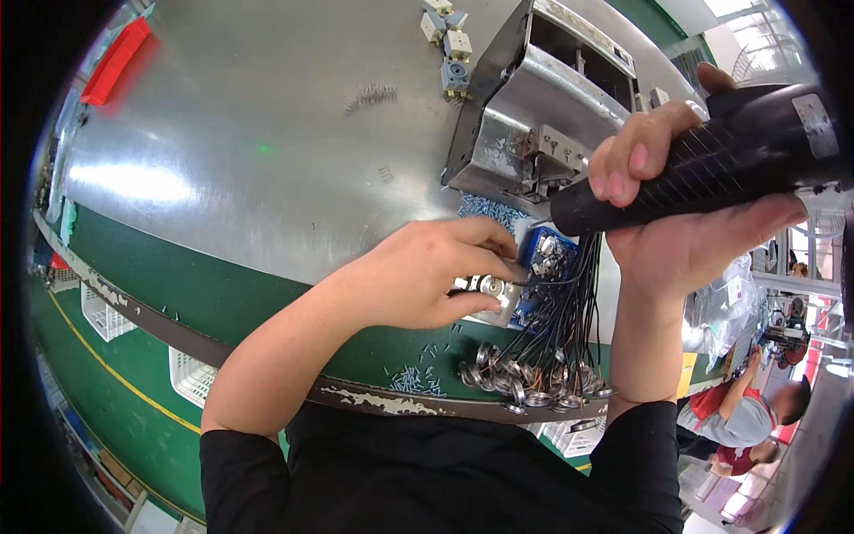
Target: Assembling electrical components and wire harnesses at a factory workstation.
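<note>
head, black tool, gripped by right hand

The pale-lined tool is black, the bin apparently red.

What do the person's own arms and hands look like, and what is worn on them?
The left sleeve and right sleeve are black, plain and short, ending near the elbows. Both the left forearm and right forearm are bare, with no watch visible. The left hand and right hand wear no gloves.
</note>
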Tool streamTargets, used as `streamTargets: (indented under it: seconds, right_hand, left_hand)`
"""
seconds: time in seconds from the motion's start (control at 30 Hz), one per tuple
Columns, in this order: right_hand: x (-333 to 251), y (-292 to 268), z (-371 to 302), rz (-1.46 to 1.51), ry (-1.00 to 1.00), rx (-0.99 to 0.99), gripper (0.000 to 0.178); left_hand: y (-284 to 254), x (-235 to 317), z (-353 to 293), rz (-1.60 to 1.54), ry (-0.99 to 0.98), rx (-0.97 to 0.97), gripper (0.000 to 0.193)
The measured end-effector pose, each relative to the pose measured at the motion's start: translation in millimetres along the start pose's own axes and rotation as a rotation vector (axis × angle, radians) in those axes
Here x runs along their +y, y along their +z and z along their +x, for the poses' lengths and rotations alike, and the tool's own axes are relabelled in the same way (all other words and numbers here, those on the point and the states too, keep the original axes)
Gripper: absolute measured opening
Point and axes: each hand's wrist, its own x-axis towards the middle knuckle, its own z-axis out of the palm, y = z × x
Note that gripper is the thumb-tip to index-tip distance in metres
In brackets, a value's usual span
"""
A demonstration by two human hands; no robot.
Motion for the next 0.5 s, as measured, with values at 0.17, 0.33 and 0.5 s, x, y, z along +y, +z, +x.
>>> streamTargets:
  seconds: [0.17, 0.33, 0.5]
  right_hand:
    - [-11.3, 8.5, -14.6, 0.078, 0.078, -0.056, 0.120]
    - [-10.6, 11.4, -28.0, -0.064, 0.169, 0.041, 0.121]
    - [-3.9, 13.6, -32.8, -0.179, 0.222, 0.067, 0.123]
  left_hand:
    - [2.4, -4.9, -1.6, 0.009, 0.013, 0.036, 0.030]
    - [2.9, -3.4, 2.7, -0.005, 0.021, 0.041, 0.028]
    - [0.4, -1.5, -1.4, 0.008, 0.004, 0.020, 0.028]
